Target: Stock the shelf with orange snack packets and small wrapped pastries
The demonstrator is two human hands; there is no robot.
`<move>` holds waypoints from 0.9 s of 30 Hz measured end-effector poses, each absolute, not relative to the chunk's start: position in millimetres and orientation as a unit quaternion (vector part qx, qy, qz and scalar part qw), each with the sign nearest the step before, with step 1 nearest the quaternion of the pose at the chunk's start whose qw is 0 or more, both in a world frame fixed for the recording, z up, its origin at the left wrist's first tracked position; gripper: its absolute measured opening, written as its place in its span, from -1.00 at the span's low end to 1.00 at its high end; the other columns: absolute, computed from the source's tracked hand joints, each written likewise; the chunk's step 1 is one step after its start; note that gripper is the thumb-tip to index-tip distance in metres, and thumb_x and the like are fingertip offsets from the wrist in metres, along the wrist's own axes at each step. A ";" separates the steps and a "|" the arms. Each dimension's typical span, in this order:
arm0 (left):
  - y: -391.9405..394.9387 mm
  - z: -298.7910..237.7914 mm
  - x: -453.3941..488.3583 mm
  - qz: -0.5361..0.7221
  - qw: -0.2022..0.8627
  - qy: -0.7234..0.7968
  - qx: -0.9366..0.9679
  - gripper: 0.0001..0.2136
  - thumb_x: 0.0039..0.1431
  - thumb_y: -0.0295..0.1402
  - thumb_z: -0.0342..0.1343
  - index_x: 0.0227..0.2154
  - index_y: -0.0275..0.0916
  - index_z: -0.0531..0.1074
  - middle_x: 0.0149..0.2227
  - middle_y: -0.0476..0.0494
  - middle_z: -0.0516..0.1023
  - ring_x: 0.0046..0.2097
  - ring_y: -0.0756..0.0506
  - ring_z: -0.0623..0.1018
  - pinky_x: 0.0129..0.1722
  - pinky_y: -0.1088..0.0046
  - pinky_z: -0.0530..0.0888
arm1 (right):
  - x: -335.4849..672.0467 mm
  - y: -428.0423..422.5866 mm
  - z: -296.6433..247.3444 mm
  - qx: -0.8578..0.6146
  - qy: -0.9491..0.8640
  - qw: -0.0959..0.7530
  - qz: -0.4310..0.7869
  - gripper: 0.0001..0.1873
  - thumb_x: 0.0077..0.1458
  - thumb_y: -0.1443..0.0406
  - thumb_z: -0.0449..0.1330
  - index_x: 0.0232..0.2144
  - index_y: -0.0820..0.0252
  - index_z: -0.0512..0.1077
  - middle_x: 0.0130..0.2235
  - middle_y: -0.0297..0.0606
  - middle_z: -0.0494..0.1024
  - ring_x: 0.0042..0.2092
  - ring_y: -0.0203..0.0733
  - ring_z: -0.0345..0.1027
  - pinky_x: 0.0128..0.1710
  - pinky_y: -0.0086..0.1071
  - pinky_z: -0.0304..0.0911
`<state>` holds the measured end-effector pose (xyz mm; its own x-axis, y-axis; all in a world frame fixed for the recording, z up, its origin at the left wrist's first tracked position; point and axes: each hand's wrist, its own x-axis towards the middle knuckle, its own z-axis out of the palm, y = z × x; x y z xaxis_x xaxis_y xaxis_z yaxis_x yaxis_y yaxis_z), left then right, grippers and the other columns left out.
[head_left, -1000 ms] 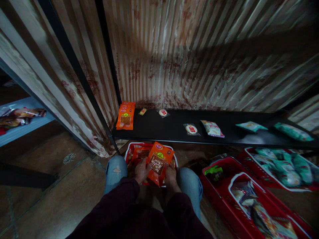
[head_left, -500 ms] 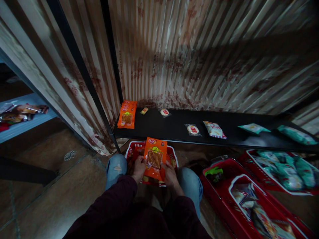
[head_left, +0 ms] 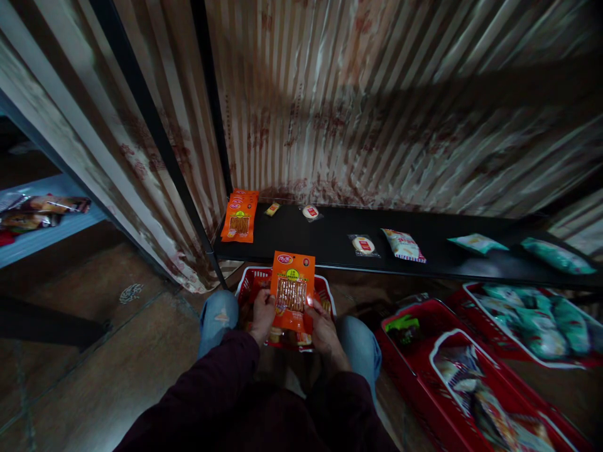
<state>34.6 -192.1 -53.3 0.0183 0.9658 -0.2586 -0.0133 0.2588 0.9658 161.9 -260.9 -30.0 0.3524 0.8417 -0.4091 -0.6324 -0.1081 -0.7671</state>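
Left hand (head_left: pixel 264 312): here in the head view, fingers curled in and thumb pressed down, gripping the orange snack packet by its left edge.
Right hand (head_left: pixel 324 328): and a matching pinch here, thumb at the front, holding the lower right edge.
Orange snack packet (head_left: pixel 293 290): front and centre, brown sticks showing through its window, held up over the red basket, label facing the wearer.
Red basket (head_left: pixel 254 271): white-rimmed, sitting between two denim knees, more packets inside.
Black shelf (head_left: pixel 320 243): just beyond; overlapping orange packets (head_left: pixel 239 221) at its left end, a small yellow packet (head_left: pixel 272 209) beside them, then two round white wrapped snacks (head_left: pixel 363 245).
Shelf's right half: a white bag with a striped edge (head_left: pixel 404 245), then two teal bags (head_left: pixel 558 256).
Right floor: more red baskets (head_left: pixel 409 376), teal bags filling the far one.
Backdrop: a striped curtain (head_left: pixel 306 138) hangs behind.
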 end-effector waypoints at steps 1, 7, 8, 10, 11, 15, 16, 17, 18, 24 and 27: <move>-191.5 -54.2 34.9 0.431 0.567 0.554 0.431 -0.91 0.01 -0.46 -0.01 -0.39 -0.23 0.36 -0.43 -0.01 0.48 -0.36 -0.01 0.48 -0.28 0.46 0.44 | 162.3 -261.2 -29.9 -0.492 -0.103 0.661 0.557 -0.61 -0.28 0.27 0.33 -0.27 0.12 0.49 -0.37 -0.34 0.63 -0.26 -0.08 0.52 -0.32 -0.32 0.40; -191.9 -53.5 37.0 0.432 0.559 0.561 0.431 -0.81 0.02 -0.52 -0.01 -0.27 -0.24 0.33 -0.35 -0.07 0.52 -0.33 -0.01 0.51 -0.27 0.48 0.43 | 162.8 -262.8 -29.2 -0.515 -0.109 0.659 0.537 -0.66 -0.26 0.28 0.29 -0.30 0.14 0.49 -0.38 -0.31 0.63 -0.28 -0.08 0.52 -0.35 -0.33 0.40; -192.5 -52.4 37.0 0.431 0.560 0.561 0.431 -0.80 0.02 -0.52 -0.01 -0.25 -0.24 0.32 -0.35 -0.07 0.52 -0.33 -0.01 0.52 -0.28 0.47 0.44 | 163.0 -262.9 -28.4 -0.516 -0.113 0.658 0.536 -0.66 -0.26 0.29 0.28 -0.30 0.14 0.49 -0.37 -0.31 0.63 -0.29 -0.08 0.52 -0.34 -0.33 0.40; -193.4 -49.9 36.6 0.430 0.563 0.557 0.433 -0.78 0.04 -0.52 -0.02 -0.21 -0.23 0.31 -0.34 -0.07 0.52 -0.32 -0.01 0.53 -0.27 0.47 0.45 | 163.7 -263.1 -26.0 -0.517 -0.115 0.661 0.532 -0.65 -0.27 0.29 0.28 -0.30 0.14 0.49 -0.38 -0.33 0.62 -0.30 -0.09 0.52 -0.34 -0.33 0.40; -193.7 -48.6 36.3 0.430 0.565 0.554 0.435 -0.77 0.04 -0.52 -0.02 -0.20 -0.23 0.31 -0.33 -0.08 0.51 -0.30 -0.01 0.53 -0.26 0.47 0.45 | 164.1 -263.2 -24.4 -0.517 -0.115 0.661 0.532 -0.65 -0.28 0.29 0.28 -0.30 0.14 0.49 -0.39 -0.33 0.62 -0.30 -0.09 0.52 -0.34 -0.33 0.40; -193.5 -44.5 35.7 0.435 0.568 0.547 0.435 -0.74 0.03 -0.54 -0.03 -0.18 -0.23 0.30 -0.29 -0.10 0.51 -0.28 -0.02 0.54 -0.26 0.46 0.46 | 165.3 -263.8 -17.0 -0.499 -0.127 0.657 0.551 -0.61 -0.32 0.34 0.28 -0.29 0.15 0.50 -0.37 -0.30 0.63 -0.28 -0.06 0.53 -0.33 -0.31 0.41; -193.5 -44.0 35.7 0.436 0.569 0.546 0.434 -0.74 0.03 -0.54 -0.03 -0.18 -0.23 0.30 -0.29 -0.10 0.51 -0.28 -0.02 0.54 -0.26 0.46 0.47 | 165.3 -263.9 -15.5 -0.495 -0.130 0.657 0.553 -0.60 -0.32 0.35 0.28 -0.29 0.16 0.50 -0.36 -0.29 0.63 -0.27 -0.05 0.53 -0.32 -0.30 0.41; -193.7 -43.6 35.7 0.438 0.569 0.544 0.435 -0.73 0.03 -0.54 -0.03 -0.17 -0.23 0.30 -0.30 -0.09 0.51 -0.28 -0.02 0.54 -0.27 0.47 0.47 | 165.2 -264.1 -14.3 -0.495 -0.131 0.657 0.554 -0.59 -0.33 0.35 0.28 -0.28 0.16 0.50 -0.36 -0.28 0.63 -0.27 -0.04 0.52 -0.32 -0.29 0.41; -193.9 -43.4 35.7 0.438 0.570 0.541 0.436 -0.72 0.03 -0.54 -0.03 -0.16 -0.22 0.29 -0.30 -0.08 0.50 -0.29 -0.02 0.54 -0.27 0.47 0.47 | 165.0 -264.3 -13.3 -0.498 -0.129 0.657 0.552 -0.59 -0.34 0.35 0.28 -0.28 0.15 0.50 -0.37 -0.29 0.63 -0.27 -0.03 0.52 -0.32 -0.28 0.41; -194.2 -45.4 35.5 0.437 0.563 0.532 0.457 -0.69 0.02 -0.54 -0.02 -0.14 -0.20 0.30 -0.26 -0.08 0.49 -0.25 -0.02 0.51 -0.21 0.44 0.46 | 165.0 -265.7 -10.0 -0.516 -0.134 0.646 0.547 -0.59 -0.34 0.33 0.28 -0.28 0.12 0.49 -0.36 -0.32 0.62 -0.24 -0.05 0.51 -0.28 -0.28 0.40; -193.5 -46.4 36.2 0.424 0.529 0.547 0.491 -0.73 0.01 -0.54 0.00 -0.19 -0.21 0.34 -0.17 -0.12 0.49 -0.15 -0.04 0.50 -0.09 0.39 0.43 | 166.0 -266.4 -9.1 -0.521 -0.131 0.649 0.539 -0.59 -0.32 0.31 0.28 -0.27 0.13 0.50 -0.36 -0.29 0.62 -0.24 -0.04 0.51 -0.27 -0.27 0.39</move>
